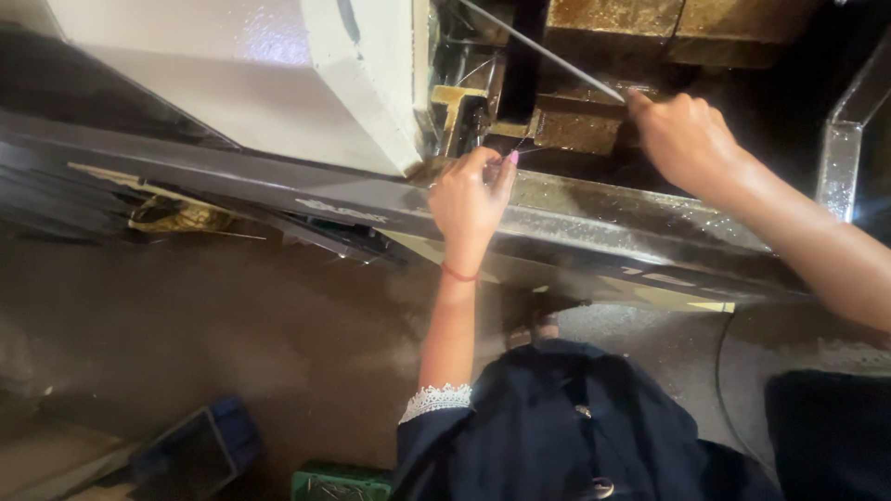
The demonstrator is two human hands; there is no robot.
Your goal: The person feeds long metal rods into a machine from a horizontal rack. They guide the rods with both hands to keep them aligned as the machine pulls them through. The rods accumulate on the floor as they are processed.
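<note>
- Metal rod (543,51), thin and grey, is slanting from the top of the view down to the right hand (685,139), crossing over the brown, oily machine block (580,125).
- Right hand is clenching around the lower end of the rod, fingers curled closed and knuckles facing the camera; the rod's tip is disappearing into the fist just above the block.
- Left hand (471,197) is reaching over the long steel bed rail (594,227), fingertips pinching at a small part by the yellowish bracket (455,97) at the edge of the block; what it is pinching is too small to tell.
- Step in hand, as I judge it, is guiding the rod into the machine's working zone while the other hand is steadying something at the clamp.
- Next move is probably calling for keeping the rod lined up with the dark slot (522,56) and keeping fingers apart from moving parts.
- White machine housing (278,83) is standing left of both hands; a blue crate (200,450) and a green crate (339,482) are sitting on the floor (278,343) well below.
</note>
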